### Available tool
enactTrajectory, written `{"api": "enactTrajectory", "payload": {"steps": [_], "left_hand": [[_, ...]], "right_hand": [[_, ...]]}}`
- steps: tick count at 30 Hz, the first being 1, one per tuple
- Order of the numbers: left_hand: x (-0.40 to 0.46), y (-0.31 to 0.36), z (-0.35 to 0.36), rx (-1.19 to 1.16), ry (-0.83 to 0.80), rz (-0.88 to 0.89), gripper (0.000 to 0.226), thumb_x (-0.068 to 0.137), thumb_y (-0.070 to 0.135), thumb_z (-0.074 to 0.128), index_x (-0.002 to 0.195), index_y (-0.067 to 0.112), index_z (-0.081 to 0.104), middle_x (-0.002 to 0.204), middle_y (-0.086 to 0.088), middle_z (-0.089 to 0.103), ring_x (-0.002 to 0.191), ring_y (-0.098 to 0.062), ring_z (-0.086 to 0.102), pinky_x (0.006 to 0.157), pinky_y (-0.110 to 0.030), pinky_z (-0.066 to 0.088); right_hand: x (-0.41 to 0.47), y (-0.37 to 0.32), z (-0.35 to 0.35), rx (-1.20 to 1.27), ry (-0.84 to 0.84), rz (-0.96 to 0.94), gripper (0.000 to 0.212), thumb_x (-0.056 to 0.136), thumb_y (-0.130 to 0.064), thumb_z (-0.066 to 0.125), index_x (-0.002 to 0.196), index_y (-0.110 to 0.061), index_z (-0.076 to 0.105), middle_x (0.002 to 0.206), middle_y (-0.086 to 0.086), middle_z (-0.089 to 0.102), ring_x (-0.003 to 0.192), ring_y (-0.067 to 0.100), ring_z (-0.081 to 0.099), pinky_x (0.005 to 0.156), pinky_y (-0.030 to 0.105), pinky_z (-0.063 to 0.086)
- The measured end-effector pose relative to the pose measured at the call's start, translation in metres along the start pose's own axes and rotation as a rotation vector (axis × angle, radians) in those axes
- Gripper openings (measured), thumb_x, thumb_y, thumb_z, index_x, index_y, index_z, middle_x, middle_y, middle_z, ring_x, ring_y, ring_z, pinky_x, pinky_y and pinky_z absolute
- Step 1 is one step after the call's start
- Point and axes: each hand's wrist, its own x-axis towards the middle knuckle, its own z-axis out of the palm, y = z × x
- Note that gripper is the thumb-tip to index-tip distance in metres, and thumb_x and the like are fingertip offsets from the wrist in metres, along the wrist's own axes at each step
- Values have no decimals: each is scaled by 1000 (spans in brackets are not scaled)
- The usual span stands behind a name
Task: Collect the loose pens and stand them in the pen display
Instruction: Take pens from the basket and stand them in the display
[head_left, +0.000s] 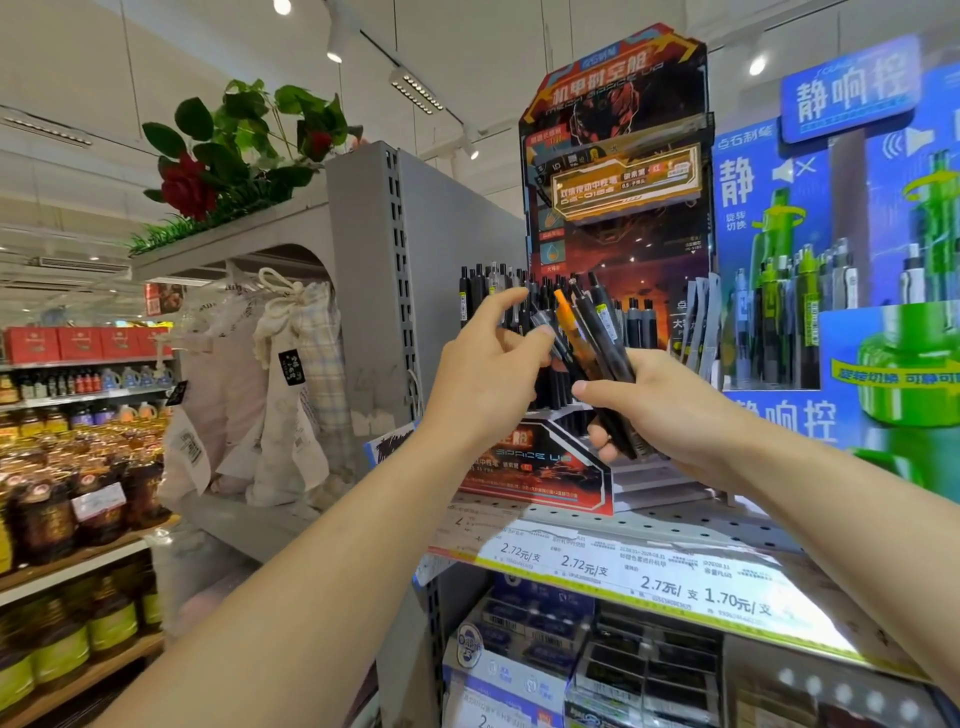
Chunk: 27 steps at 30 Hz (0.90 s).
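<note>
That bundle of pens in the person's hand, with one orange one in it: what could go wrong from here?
1. The right hand grips the fanned bundle of dark pens low down, so the orange translucent pen or another could slip out while the left hand picks at it.
2. The row of black pens already standing in the red and black cardboard pen display is tightly packed; pushing more in might tip some over.
</note>
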Motion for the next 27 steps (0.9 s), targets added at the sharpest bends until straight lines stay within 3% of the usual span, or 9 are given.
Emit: {"api": "enactTrajectory", "payload": {"steps": [6, 9, 12, 15, 21, 24, 27], "left_hand": [[-6, 3, 9, -3, 92, 47, 44, 92, 28, 68, 133, 34, 52, 77, 10, 69, 73, -8, 70, 76, -31, 55], [-7, 2, 8, -117, 133, 0, 40, 93, 22, 68, 127, 36, 52, 73, 12, 68, 77, -8, 73, 84, -45, 59], [-6, -1, 5, -266, 211, -34, 40, 94, 13, 66, 128, 31, 54, 66, 15, 65, 72, -11, 74, 75, -38, 62], [-5, -2, 1, -344, 256, -18, 39, 94, 9, 66, 124, 30, 55, 65, 16, 63, 71, -12, 73, 69, -28, 61], [3, -5, -14, -268, 467, 102, 42, 95, 8, 64, 124, 37, 54, 92, 7, 60, 66, -6, 67, 69, -29, 62], [0, -10, -16, -114, 440, 161, 41, 94, 14, 65, 127, 37, 56, 90, 13, 61, 76, -19, 68, 74, -41, 63], [-2, -12, -15, -57, 389, 198, 42, 94, 18, 65, 128, 40, 56, 89, 17, 62, 83, -19, 69, 79, -44, 61]], "right_hand": [[-3, -1, -1, -5, -39, -13, 10, 101, -12, 61, 109, -15, 66, 59, -6, 66, 56, 19, 65, 53, 26, 55], [-3, -3, 0, -7, -27, -6, 8, 102, -14, 59, 108, -13, 65, 77, 5, 69, 59, 22, 68, 55, 29, 57], [-1, -2, -2, 7, -9, 6, 11, 103, -15, 57, 111, -13, 65, 99, 13, 70, 61, 23, 69, 53, 29, 56], [-1, -1, -2, 13, -1, 3, 12, 103, -15, 58, 113, -14, 65, 100, 12, 70, 60, 22, 68, 48, 26, 52], [2, 2, -8, -67, 153, 8, 15, 103, -15, 55, 114, -19, 64, 92, 7, 65, 44, 11, 50, 41, 23, 40], [3, 2, -6, -90, 161, -6, 6, 104, -17, 53, 106, -21, 56, 90, 6, 64, 44, 10, 44, 42, 23, 37], [4, 3, -6, -92, 165, -14, 8, 105, -17, 51, 105, -24, 54, 91, 5, 65, 45, 10, 44, 42, 23, 37]]}}
